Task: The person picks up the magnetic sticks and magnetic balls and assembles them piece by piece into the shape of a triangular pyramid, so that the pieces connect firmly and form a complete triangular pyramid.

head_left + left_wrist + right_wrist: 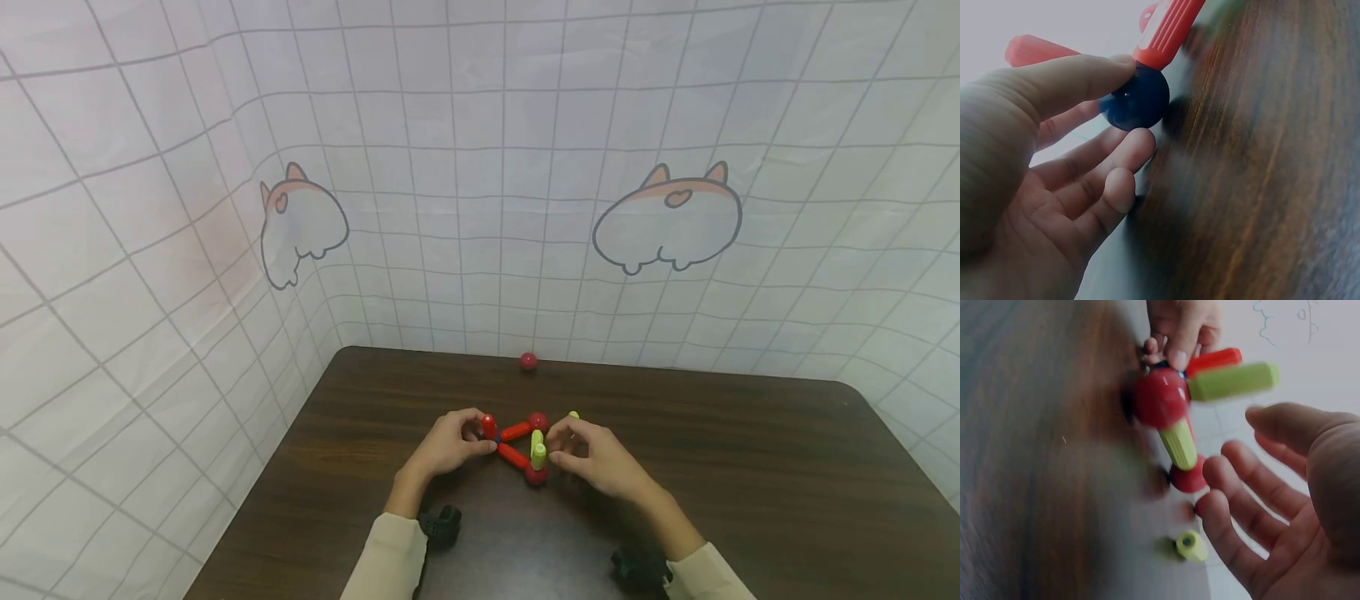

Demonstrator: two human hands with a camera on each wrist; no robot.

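My left hand (447,443) pinches a dark blue ball (1141,100) at the left corner of a small triangle of rods and balls on the table. From that ball one red rod (489,427) stands up, while two more red rods run to a back red ball (537,421) and a front red ball (1161,397). A yellow-green rod (1179,445) joins these two red balls. Another yellow-green rod (1235,381) rises from the front ball. My right hand (596,457) is just right of the triangle, fingers relaxed and apart from it, holding nothing.
A loose yellow-green rod (573,414) lies behind the right hand. One loose red ball (528,362) sits at the far edge of the dark wooden table (750,467). A white gridded curtain (465,208) hangs behind and at the left.
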